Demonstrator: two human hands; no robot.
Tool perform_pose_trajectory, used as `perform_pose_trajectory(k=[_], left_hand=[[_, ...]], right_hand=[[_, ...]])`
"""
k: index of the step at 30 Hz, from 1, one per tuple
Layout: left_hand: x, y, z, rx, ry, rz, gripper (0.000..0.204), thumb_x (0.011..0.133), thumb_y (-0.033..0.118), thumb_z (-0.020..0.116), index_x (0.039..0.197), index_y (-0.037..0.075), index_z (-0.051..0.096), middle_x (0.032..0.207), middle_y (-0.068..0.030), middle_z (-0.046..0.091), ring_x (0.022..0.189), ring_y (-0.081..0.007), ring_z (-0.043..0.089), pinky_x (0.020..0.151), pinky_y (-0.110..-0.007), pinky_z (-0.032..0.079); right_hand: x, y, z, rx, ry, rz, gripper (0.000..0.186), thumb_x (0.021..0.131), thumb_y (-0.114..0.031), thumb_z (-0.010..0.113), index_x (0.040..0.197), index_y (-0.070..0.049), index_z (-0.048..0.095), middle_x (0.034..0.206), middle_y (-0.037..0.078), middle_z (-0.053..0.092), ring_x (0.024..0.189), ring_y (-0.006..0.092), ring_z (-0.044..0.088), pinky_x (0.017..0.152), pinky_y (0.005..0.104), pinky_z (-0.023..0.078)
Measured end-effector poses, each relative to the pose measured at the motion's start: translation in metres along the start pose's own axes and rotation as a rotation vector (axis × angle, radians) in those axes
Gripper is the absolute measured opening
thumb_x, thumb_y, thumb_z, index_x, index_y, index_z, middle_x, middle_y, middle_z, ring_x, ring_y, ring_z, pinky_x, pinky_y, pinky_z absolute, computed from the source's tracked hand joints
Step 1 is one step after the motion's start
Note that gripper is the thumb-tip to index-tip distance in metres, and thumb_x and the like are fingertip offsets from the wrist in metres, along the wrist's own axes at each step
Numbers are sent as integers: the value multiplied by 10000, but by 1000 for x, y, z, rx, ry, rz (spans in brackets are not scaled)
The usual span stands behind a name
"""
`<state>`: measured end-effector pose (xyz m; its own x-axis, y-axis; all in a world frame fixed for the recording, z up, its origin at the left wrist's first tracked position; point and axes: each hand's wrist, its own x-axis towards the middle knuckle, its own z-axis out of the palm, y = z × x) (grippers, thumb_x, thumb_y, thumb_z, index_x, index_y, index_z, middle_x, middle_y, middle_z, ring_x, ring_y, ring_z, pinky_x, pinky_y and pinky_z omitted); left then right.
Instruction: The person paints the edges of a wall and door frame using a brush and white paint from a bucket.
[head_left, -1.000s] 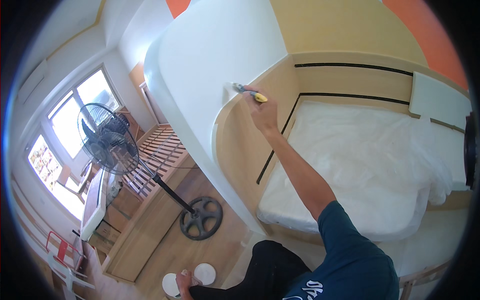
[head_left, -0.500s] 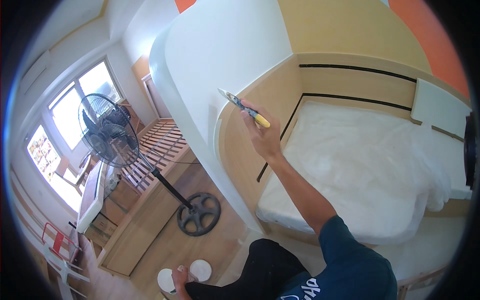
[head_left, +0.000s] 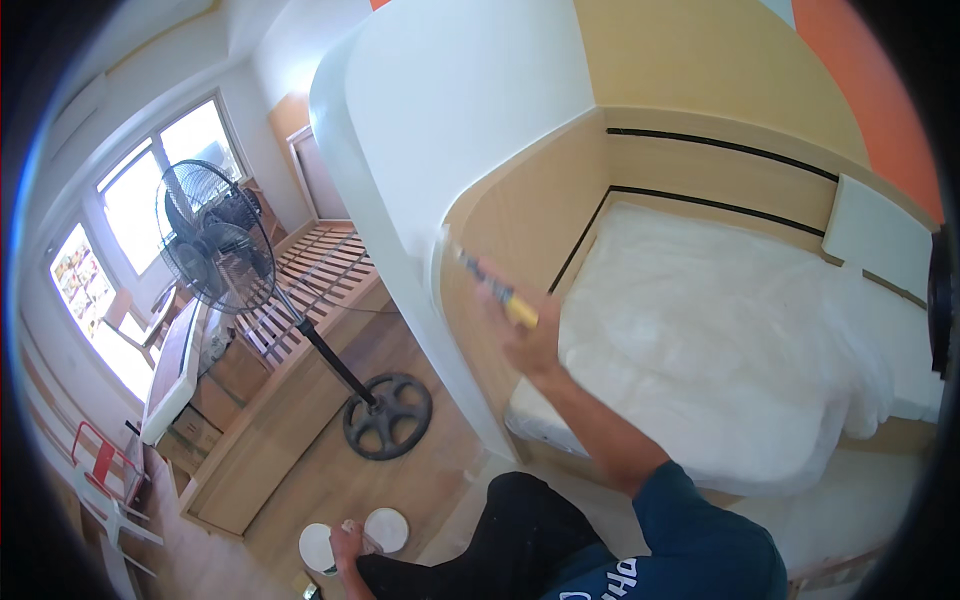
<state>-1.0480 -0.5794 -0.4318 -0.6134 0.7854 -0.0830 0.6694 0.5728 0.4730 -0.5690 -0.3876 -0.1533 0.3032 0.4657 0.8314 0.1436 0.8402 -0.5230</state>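
Observation:
My right hand [head_left: 525,335] is raised in front of the bed's curved wooden side panel [head_left: 540,220]. Its fingers are closed around a slim, paint-spattered hand tool [head_left: 497,290] with a yellow handle end. The pale tip is blurred, close to where the panel's rounded edge meets the white wall [head_left: 440,130]; contact is unclear. Low down, my left hand [head_left: 347,545] is closed between a white tub [head_left: 317,546] and a round white lid or second tub [head_left: 386,529]. Something whitish shows at its fingers, too small to name.
A black pedestal fan [head_left: 215,235] stands on the wooden floor to the left, its round base [head_left: 388,416] near the wall. Behind it is a slatted bed frame [head_left: 310,290]. Plastic sheeting [head_left: 700,340] covers the mattress at right. A white chair [head_left: 105,500] stands far left.
My right hand has moved down with the tool, from the white wall above the panel to its rounded edge. My left hand stays by the tubs. The view has shifted slightly.

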Motion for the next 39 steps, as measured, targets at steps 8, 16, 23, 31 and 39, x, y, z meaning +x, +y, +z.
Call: perform_pose_trajectory(k=[8,16,23,31,39], left_hand=[[2,-6,3,-34,37,45,521,799,354,728,1114,-60,703,1116,-323,706,1080,-484,674,942,-532,526],[-5,1,-1,-33,79,68,458,814,308,735,1110,-42,731,1082,-307,726,1056,-472,698,918,-521,550],[-7,8,-4,-21,14,1,530,794,324,745,1163,-53,691,1191,-317,690,1135,-479,658,977,-517,523],[5,2,6,-48,5,18,495,796,327,744,1136,-32,713,1152,-301,707,1103,-465,677,951,-515,531],[9,1,10,-13,18,18,485,801,322,741,1113,-49,709,1111,-326,704,1096,-483,673,934,-534,530]], right_hand=[[135,37,-12,419,216,228,322,1028,-166,616,1228,67,715,1006,104,748,878,133,727,831,257,588],[160,51,-16,72,140,219,324,1027,-179,624,1202,77,720,1048,144,752,930,172,750,872,277,603],[149,51,-1,206,50,250,308,1029,-172,639,1204,66,727,1024,130,757,935,170,754,865,270,597],[98,27,12,76,-61,133,267,966,-102,654,1176,32,749,830,67,736,707,52,599,604,250,479],[38,6,18,-28,-211,-30,329,892,-14,679,1216,15,734,1087,144,781,877,148,715,787,282,551]])
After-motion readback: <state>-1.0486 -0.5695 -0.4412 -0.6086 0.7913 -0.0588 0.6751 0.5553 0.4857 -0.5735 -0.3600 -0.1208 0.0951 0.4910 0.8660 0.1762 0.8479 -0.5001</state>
